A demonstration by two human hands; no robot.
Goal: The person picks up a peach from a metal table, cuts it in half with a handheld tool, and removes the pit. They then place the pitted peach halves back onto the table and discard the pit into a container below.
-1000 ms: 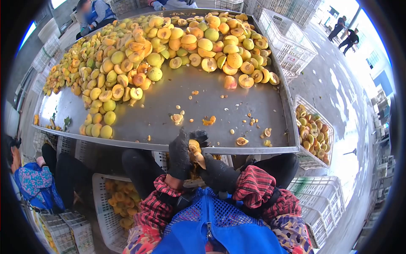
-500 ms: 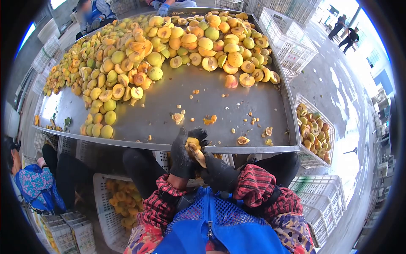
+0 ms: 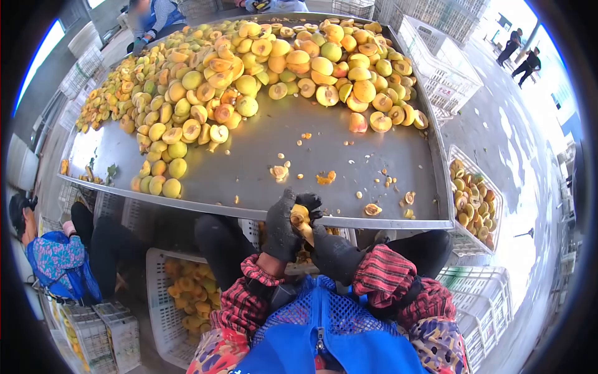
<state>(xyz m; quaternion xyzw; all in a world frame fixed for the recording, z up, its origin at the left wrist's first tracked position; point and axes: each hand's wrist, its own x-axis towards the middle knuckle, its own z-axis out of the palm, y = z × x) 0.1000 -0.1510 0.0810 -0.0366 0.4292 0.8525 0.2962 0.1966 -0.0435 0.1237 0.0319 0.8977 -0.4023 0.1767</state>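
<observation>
Both my hands wear dark gloves and meet just over the front edge of the metal table. My left hand (image 3: 282,229) is closed around a yellow peach (image 3: 299,214), with its fingers curled over the top. From the other side, my right hand (image 3: 335,250) grips a pale, narrow, handle-like piece (image 3: 307,233) that points down from the fruit; I cannot tell exactly what it is. Beyond my hands, scraps of peach flesh (image 3: 326,178) and small pale bits lie on the tabletop. A cut peach piece (image 3: 372,209) rests near the front edge.
A large heap of peaches (image 3: 187,93), many halved, covers the back and left of the metal table (image 3: 261,149). Crates of halves stand at right (image 3: 476,202) and lower left (image 3: 163,311). Co-workers sit at left (image 3: 59,255) and behind the table (image 3: 159,19).
The whole view has shifted slightly, so the table and my hands appear farther right. My hands keep their hold on the peach and the pale piece.
</observation>
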